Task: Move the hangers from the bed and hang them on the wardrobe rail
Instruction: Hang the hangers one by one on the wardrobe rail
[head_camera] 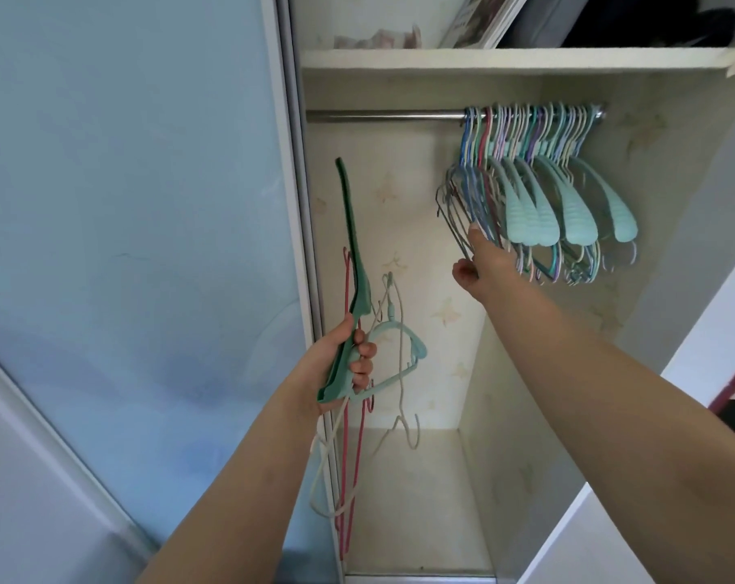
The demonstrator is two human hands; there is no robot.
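Head view, looking up into an open wardrobe. Right arm stretched up and forward, right hand (481,261) at the lower edge of the thin grey-blue wire hangers (462,204) at the left end of the hung row; thumb lies along the wires, fingers hidden behind, so whether it pinches them cannot be told. Left arm raised lower, left hand (340,364) curled round a bundle of loose hangers: a dark green plastic hanger (351,229) pointing upward, a pale mint plastic hanger (403,343) to the right of the fingers, thin red wire hangers (347,457) and a white wire hanger (399,415) dangling below the fist. Horizontal metal wardrobe rail (382,116) bare on the left; packed row of pastel hangers with broad mint shoulders (568,204) bunched at its right end. White shelf (505,59) above the rail, pale blue sliding door (125,204) on the left.
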